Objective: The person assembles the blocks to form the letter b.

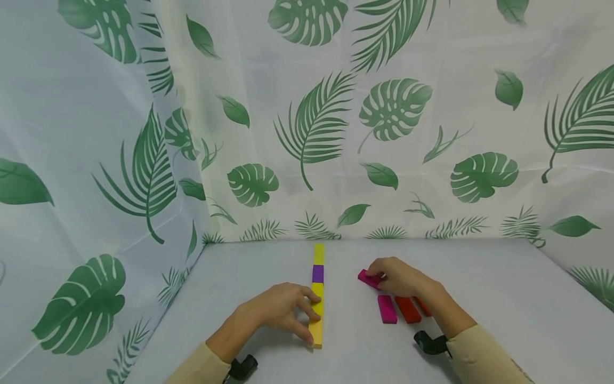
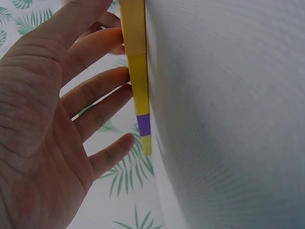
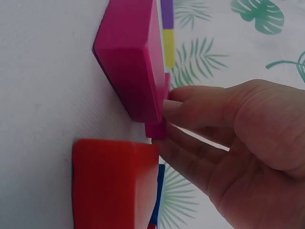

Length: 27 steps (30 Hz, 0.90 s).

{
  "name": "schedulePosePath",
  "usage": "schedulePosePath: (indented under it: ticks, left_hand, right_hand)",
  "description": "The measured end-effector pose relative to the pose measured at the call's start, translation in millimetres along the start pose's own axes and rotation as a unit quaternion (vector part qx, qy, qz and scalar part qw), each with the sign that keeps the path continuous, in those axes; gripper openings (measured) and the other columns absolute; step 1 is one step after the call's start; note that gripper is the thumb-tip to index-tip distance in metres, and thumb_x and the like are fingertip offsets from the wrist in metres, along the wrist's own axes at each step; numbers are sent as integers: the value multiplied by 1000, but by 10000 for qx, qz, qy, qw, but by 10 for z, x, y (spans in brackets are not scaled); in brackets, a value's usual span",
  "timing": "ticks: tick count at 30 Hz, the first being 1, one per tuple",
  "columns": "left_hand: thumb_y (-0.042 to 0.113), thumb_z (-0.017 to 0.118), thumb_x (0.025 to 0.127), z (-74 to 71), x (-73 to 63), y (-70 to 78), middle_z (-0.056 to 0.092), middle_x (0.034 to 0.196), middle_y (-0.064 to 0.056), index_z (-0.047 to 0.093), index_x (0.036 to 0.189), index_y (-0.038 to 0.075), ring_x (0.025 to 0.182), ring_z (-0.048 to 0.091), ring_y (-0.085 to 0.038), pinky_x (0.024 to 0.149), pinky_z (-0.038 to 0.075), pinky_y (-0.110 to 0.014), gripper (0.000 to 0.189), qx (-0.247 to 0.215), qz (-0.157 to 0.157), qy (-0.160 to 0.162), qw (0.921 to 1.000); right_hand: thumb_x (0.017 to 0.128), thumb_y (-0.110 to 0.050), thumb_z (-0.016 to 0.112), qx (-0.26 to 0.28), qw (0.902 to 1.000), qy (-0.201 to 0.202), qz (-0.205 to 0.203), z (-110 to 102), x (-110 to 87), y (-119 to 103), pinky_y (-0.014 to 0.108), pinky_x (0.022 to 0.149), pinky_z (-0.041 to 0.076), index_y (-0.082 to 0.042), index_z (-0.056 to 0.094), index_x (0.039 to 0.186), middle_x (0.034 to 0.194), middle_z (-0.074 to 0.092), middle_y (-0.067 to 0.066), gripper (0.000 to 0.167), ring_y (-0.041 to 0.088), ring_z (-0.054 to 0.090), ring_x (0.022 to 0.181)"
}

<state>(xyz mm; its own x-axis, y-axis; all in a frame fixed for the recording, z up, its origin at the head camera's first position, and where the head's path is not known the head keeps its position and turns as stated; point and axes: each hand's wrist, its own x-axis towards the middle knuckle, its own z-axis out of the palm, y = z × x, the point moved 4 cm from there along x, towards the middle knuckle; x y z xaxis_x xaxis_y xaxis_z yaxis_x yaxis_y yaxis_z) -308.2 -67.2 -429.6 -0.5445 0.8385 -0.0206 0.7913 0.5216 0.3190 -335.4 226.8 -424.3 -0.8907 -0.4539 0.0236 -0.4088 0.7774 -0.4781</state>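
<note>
Magenta blk (image 1: 365, 277) pinched in fingers of R hand (image 1: 397, 276), nr 2nd magenta blk (image 1: 387, 309) on tabletop (image 1: 350, 346); yellow/purple blk row (image 1: 317, 288) touched by L hand (image 1: 279, 306), fingers spread loosely.

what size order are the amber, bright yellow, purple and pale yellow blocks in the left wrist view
1. amber block, cut off by frame
2. bright yellow block
3. purple block, pale yellow block: too close to rank

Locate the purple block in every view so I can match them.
Head: purple block just right of centre, below mid-height.
Left wrist: purple block near the centre.
Right wrist: purple block at the top edge, right of centre.
Shared landmark: the yellow end block adjoining it.
</note>
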Motion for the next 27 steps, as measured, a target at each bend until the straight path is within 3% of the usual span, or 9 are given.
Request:
schedulePosePath:
  ticks: [7,17,27]
  left_hand:
    - [66,84,75,4,11,-16,66,139,11,81,113,38,133,59,-10,115,47,-38,47,16,57,7,10000]
    - [65,84,76,28,5,0,67,138,11,81,112,37,132,59,-10,113,48,-38,46,77,162,16,9998]
    - [67,83,76,7,11,2,66,138,13,81,113,39,132,59,-9,113,49,-38,47,113,87,-14,9999]
  right_hand:
    - [89,7,71,-116,9997,169,-142,24,31,-49,45,90,62,-4,75,123,123,73,12,35,32,65,113]
    - [91,8,68,-48,9996,276,62,126,71,-104,48,95,60,-7,76,122,123,73,9,35,34,64,119]
    - [92,8,68,-366,9983,419,145,162,180,-218,50,98,59,-6,79,116,119,73,9,30,31,65,116]
